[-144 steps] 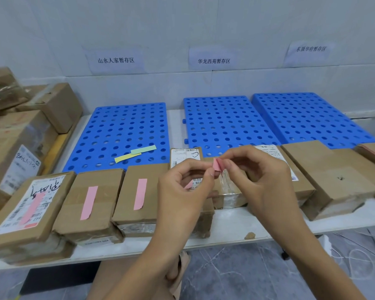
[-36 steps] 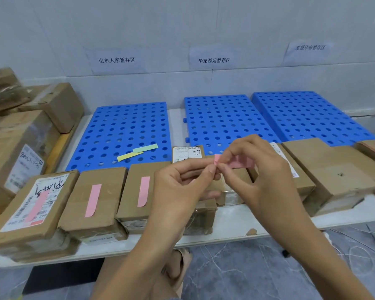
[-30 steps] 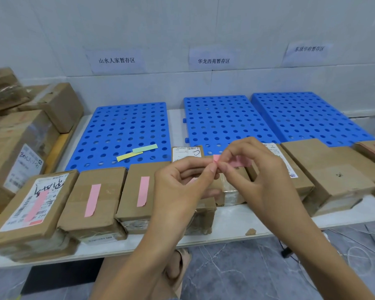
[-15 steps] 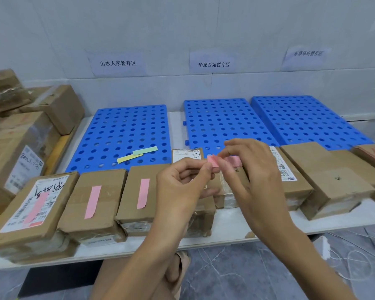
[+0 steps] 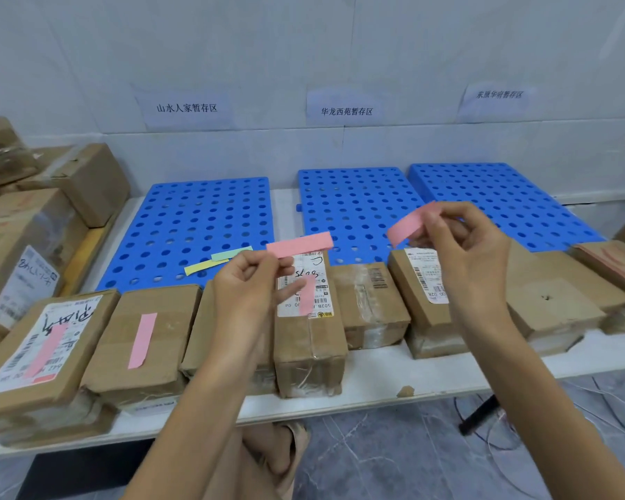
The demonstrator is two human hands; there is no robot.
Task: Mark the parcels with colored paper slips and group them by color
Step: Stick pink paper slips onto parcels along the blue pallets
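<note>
1. The hands have split up: half a second ago both were pinching one little pink wad together, now the left hand (image 5: pixel 248 283) and right hand (image 5: pixel 462 247) are well apart.
2. That wad is now two separate pink slips, one (image 5: pixel 300 244) pinched in the left fingers (image 5: pixel 282 262), the other (image 5: pixel 410 222) in the right.
3. The parcel with the handwritten label (image 5: pixel 305 319) is uncovered now, with a pink slip on it.
</note>
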